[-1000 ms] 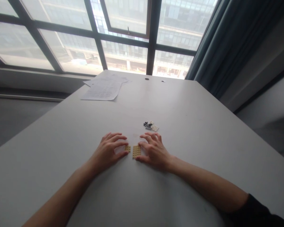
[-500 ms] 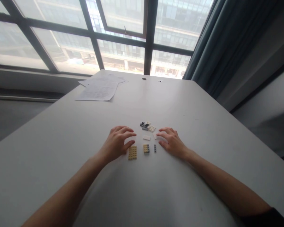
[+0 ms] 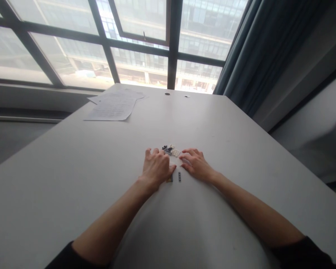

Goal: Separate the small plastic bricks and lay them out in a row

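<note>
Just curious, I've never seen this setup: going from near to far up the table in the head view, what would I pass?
Dark brick → small pile of bricks → papers → window.

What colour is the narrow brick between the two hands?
Dark grey; the narrow brick shows in the head view.

You are looking through a single head-worn camera, facing forward and down along a white table (image 3: 240, 157) toward the window (image 3: 145, 41) filling the upper left of the frame. Your forearms are entering from the bottom edge, and your left hand (image 3: 156, 167) and right hand (image 3: 197, 164) are sitting near the frame's centre, fairly close. No second view is sharing this scene.
</note>
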Demonstrator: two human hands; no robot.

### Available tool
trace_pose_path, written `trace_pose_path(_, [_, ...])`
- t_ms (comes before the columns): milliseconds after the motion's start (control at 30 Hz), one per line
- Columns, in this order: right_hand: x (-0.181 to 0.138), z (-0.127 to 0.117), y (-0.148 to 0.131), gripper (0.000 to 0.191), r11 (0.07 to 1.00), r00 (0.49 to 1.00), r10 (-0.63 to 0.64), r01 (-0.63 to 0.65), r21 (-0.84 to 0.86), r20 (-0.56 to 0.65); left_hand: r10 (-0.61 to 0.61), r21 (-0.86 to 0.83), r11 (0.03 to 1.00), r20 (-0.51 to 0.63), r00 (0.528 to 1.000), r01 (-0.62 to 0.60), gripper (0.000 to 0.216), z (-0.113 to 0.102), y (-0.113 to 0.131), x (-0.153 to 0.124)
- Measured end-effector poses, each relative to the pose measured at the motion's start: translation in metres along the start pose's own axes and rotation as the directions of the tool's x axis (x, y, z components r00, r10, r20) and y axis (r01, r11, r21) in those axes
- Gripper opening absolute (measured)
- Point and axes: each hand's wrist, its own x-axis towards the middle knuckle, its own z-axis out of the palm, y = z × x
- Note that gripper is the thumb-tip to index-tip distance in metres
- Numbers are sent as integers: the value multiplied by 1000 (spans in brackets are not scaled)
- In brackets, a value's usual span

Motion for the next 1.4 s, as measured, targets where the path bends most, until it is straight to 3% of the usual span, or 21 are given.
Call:
trace_pose_path(100, [0,1,0,22,996,1000,17,-15,87,-23,-72,-183,980,46,996,79,24,-1,3,6])
trace_pose_path(167, [0,-1,-2,21,962,997,68,-56,269,-36,-106,-319,939,83,991,127,20,-3,-1,10])
trace_pose_path(233, [-1,-7,-6,22,798,985,170,-136,587,-2,-106,-399,905,123,987,147,23,-5,-9,12])
trace_pose_path(267, [-2,-11,-10,25,634,975,219,-180,752,49,-105,-488,857,155,982,168,27,-5,-14,12])
trace_pose_path(300, [-4,-16,-14,29,434,962,249,-216,875,114,-103,-627,751,197,975,206,31,-6,-19,11])
trace_pose_path(367, [-9,-26,-21,33,70,940,255,-252,965,227,-79,-890,350,282,956,291,37,-7,-28,8])
trace_pose_path(400, [-12,-30,-25,33,-37,935,245,-255,966,256,-64,-942,122,307,950,312,36,-8,-32,5])
trace_pose_path(433, [-15,-34,-28,33,-86,935,237,-252,964,266,-58,-948,-49,317,947,314,35,-10,-36,1])
trace_pose_path(467, [-19,-38,-31,33,-86,937,234,-247,965,261,-61,-944,-121,316,947,307,33,-14,-39,-4])
trace_pose_path(500, [-22,-40,-33,33,-40,942,231,-243,969,245,-66,-948,-112,307,949,299,32,-18,-41,-9])
trace_pose_path(533, [-26,-42,-35,33,54,951,220,-235,971,218,-68,-958,-29,287,956,286,31,-23,-42,-16])
trace_pose_path(600, [-35,-43,-40,31,380,979,164,-178,907,123,-44,-930,307,199,979,203,28,-34,-41,-32])
trace_pose_path(667, [-46,-38,-46,27,731,998,48,-57,680,32,29,-719,695,35,999,5,21,-43,-37,-50])
trace_pose_path(733, [-57,-28,-53,25,919,996,-88,81,386,-2,139,-434,887,-73,988,-157,15,-44,-29,-68])
trace_pose_path(800, [-64,-16,-58,25,965,982,-191,187,183,3,238,-258,933,-80,968,-250,13,-38,-19,-81])
trace_pose_path(933, [-70,2,-61,29,966,966,-257,258,22,-25,280,-171,943,-51,959,-284,19,-22,-10,-93])
trace_pose_path(1033, [-73,4,-59,26,955,952,-294,295,5,-80,319,-174,927,-106,942,-333,24,-17,-13,-94])
trace_pose_path(1167, [-77,2,-59,18,928,926,-370,372,18,-72,425,-208,871,-136,895,-445,12,-16,-16,-98])
trace_pose_path(1400, [-75,2,-64,20,930,928,-366,367,2,-70,451,-210,859,-117,885,-466,17,-11,-15,-98])
